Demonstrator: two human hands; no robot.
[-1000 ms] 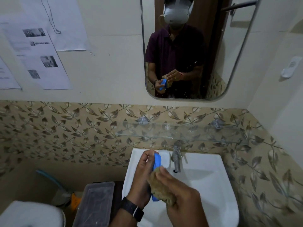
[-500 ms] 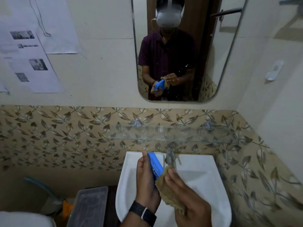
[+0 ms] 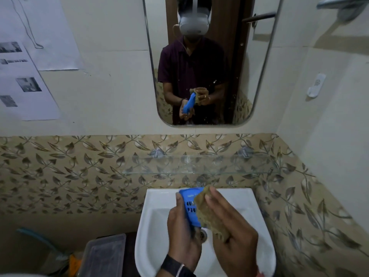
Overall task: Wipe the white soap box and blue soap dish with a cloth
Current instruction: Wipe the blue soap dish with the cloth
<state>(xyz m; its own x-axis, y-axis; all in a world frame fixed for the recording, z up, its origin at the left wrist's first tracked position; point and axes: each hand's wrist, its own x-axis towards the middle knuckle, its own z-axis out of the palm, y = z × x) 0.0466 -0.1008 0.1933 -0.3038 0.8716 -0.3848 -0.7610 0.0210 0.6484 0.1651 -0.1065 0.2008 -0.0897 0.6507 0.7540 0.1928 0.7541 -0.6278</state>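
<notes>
I stand in a bathroom: white wash basin (image 3: 151,226) before me, wall mirror (image 3: 245,76) above it, glass shelf (image 3: 199,166) between, leaf-patterned tile band (image 3: 69,166) along the wall.

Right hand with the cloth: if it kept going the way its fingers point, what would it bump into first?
Probably the tap behind the blue soap dish. The right hand holds the cloth against the dish, fingers aimed past its top edge; depth is unclear.

Two hands (image 3: 182,234) (image 3: 234,239), one blue soap dish (image 3: 189,206), one cloth (image 3: 212,219)
</notes>
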